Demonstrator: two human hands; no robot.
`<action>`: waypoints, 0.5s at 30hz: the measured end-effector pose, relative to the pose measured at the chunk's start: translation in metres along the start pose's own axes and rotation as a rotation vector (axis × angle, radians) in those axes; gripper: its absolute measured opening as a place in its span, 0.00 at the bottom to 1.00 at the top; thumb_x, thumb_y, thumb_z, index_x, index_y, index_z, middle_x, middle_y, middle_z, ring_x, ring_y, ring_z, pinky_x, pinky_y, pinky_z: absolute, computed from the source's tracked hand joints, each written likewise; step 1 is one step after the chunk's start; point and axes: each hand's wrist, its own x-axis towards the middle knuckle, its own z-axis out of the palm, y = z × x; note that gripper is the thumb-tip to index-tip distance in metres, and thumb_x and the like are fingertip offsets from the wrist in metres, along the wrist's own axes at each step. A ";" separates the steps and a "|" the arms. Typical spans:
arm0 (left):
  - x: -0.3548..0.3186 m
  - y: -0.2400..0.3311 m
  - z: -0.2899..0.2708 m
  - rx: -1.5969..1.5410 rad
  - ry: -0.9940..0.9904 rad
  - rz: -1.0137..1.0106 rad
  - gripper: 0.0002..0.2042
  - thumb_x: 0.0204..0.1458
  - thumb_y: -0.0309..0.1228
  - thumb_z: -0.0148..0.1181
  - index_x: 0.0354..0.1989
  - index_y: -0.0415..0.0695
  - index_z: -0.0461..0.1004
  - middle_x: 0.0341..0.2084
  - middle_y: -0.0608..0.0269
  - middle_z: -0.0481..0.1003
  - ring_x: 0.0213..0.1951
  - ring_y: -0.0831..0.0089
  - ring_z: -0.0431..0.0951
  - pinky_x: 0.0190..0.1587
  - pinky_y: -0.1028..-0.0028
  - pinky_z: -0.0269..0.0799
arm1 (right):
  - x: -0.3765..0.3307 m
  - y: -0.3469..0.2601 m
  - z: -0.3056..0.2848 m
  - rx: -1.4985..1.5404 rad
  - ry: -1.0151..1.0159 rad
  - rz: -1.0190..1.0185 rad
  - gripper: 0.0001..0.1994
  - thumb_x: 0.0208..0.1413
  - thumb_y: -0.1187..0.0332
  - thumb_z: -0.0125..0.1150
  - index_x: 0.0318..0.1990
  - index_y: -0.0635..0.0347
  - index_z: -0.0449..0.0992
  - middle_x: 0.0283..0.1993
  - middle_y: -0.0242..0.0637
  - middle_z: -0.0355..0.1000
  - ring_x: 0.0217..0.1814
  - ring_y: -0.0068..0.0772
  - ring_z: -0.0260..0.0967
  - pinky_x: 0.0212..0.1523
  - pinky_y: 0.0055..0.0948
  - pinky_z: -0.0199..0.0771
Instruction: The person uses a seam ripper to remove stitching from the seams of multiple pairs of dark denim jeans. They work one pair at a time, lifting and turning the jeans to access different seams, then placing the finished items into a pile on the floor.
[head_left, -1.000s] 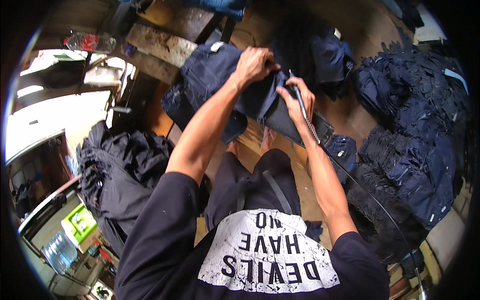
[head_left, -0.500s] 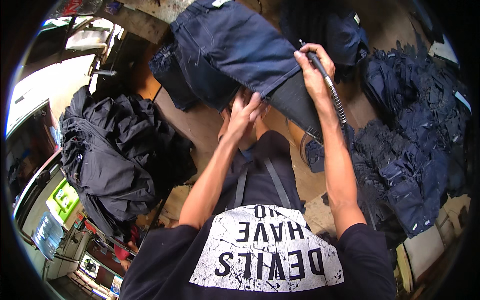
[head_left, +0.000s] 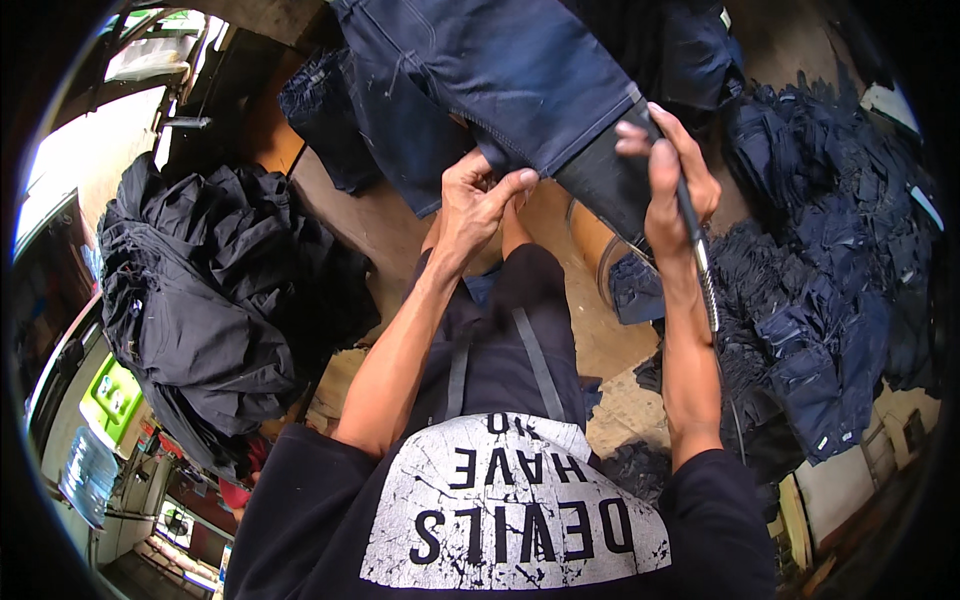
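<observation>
A dark navy denim garment [head_left: 500, 70] is stretched out in front of me, one leg reaching toward the right. My left hand [head_left: 478, 200] pinches its lower edge near the hem. My right hand [head_left: 668, 175] grips the end of that leg together with a thin rod-like tool [head_left: 700, 255] on a ribbed hose that runs down along my forearm. I sit in dark shorts and a black printed shirt, knees below the cloth.
A heap of black garments [head_left: 200, 300] lies to my left. Stacks of navy garments [head_left: 830, 300] fill the right side. A round bucket rim [head_left: 605, 270] shows under the leg end. A green box [head_left: 110, 400] sits at lower left. Bare brown floor [head_left: 370, 230] lies between.
The garment has come closer and higher in view. My left hand has moved from the top of the cloth down to its lower edge; my right hand keeps its hold on leg and tool.
</observation>
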 end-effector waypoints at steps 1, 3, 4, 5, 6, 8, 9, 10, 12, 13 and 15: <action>0.000 -0.003 -0.001 0.026 -0.001 -0.021 0.07 0.60 0.23 0.75 0.43 0.35 0.84 0.34 0.63 0.84 0.35 0.78 0.81 0.39 0.75 0.76 | -0.016 -0.004 0.001 0.125 -0.055 0.107 0.11 0.69 0.70 0.65 0.54 0.65 0.83 0.43 0.45 0.87 0.45 0.39 0.89 0.53 0.36 0.87; 0.000 -0.009 -0.002 0.036 0.012 -0.020 0.09 0.61 0.23 0.74 0.47 0.36 0.85 0.42 0.64 0.85 0.43 0.78 0.81 0.50 0.73 0.75 | -0.029 0.004 0.003 0.019 -0.146 -0.112 0.17 0.63 0.72 0.69 0.57 0.68 0.81 0.45 0.48 0.87 0.48 0.46 0.89 0.58 0.41 0.88; 0.000 -0.012 -0.002 0.043 0.002 -0.013 0.10 0.62 0.24 0.74 0.50 0.36 0.86 0.46 0.64 0.86 0.47 0.78 0.81 0.55 0.72 0.75 | -0.030 0.012 0.000 -0.105 -0.170 -0.238 0.16 0.56 0.77 0.70 0.53 0.71 0.83 0.44 0.49 0.87 0.51 0.50 0.89 0.61 0.48 0.88; -0.001 -0.014 -0.001 0.077 0.027 0.004 0.10 0.62 0.24 0.74 0.49 0.36 0.86 0.45 0.64 0.86 0.47 0.78 0.81 0.55 0.72 0.75 | -0.031 0.019 -0.001 -0.091 -0.201 -0.245 0.16 0.54 0.78 0.70 0.51 0.71 0.83 0.44 0.49 0.87 0.51 0.51 0.89 0.62 0.50 0.87; -0.001 -0.016 0.001 0.113 0.034 0.014 0.10 0.62 0.24 0.74 0.49 0.36 0.86 0.45 0.65 0.86 0.47 0.78 0.81 0.54 0.72 0.75 | -0.030 0.026 -0.002 -0.075 -0.214 -0.307 0.15 0.53 0.79 0.70 0.49 0.71 0.84 0.43 0.49 0.87 0.52 0.52 0.88 0.62 0.52 0.87; -0.001 -0.019 0.003 0.130 0.040 0.032 0.09 0.62 0.24 0.73 0.49 0.36 0.86 0.44 0.65 0.86 0.47 0.78 0.81 0.54 0.72 0.75 | -0.032 0.032 -0.004 -0.070 -0.226 -0.329 0.11 0.49 0.80 0.70 0.41 0.71 0.86 0.42 0.49 0.87 0.54 0.52 0.88 0.64 0.57 0.85; -0.001 -0.020 0.005 0.110 0.041 0.043 0.09 0.62 0.24 0.73 0.49 0.36 0.86 0.44 0.66 0.86 0.46 0.78 0.81 0.53 0.73 0.75 | -0.032 0.034 -0.005 -0.066 -0.236 -0.343 0.11 0.48 0.80 0.70 0.42 0.70 0.86 0.42 0.48 0.87 0.54 0.52 0.88 0.65 0.57 0.85; 0.000 -0.021 0.006 0.090 0.040 0.055 0.09 0.62 0.24 0.73 0.49 0.36 0.86 0.44 0.66 0.86 0.46 0.78 0.81 0.53 0.73 0.75 | -0.033 0.032 -0.006 -0.070 -0.248 -0.347 0.12 0.48 0.80 0.71 0.42 0.70 0.86 0.42 0.48 0.87 0.54 0.52 0.88 0.65 0.56 0.85; 0.000 -0.021 0.008 0.099 0.066 0.081 0.06 0.62 0.24 0.74 0.43 0.36 0.84 0.34 0.66 0.83 0.35 0.81 0.79 0.39 0.76 0.74 | -0.033 0.031 -0.006 -0.064 -0.262 -0.345 0.13 0.47 0.79 0.71 0.42 0.68 0.86 0.41 0.46 0.87 0.55 0.51 0.88 0.66 0.56 0.84; 0.001 -0.021 0.009 0.104 0.082 0.096 0.06 0.62 0.25 0.74 0.40 0.36 0.83 0.29 0.67 0.82 0.30 0.82 0.78 0.32 0.77 0.73 | -0.034 0.029 -0.005 -0.065 -0.267 -0.346 0.13 0.47 0.79 0.71 0.42 0.68 0.87 0.41 0.46 0.87 0.55 0.51 0.88 0.66 0.56 0.84; 0.001 -0.020 0.009 0.122 0.077 0.125 0.06 0.62 0.25 0.74 0.40 0.36 0.83 0.29 0.67 0.82 0.30 0.82 0.78 0.33 0.77 0.73 | -0.034 0.028 -0.003 -0.069 -0.275 -0.333 0.13 0.46 0.79 0.71 0.42 0.68 0.87 0.41 0.46 0.87 0.55 0.50 0.88 0.66 0.55 0.84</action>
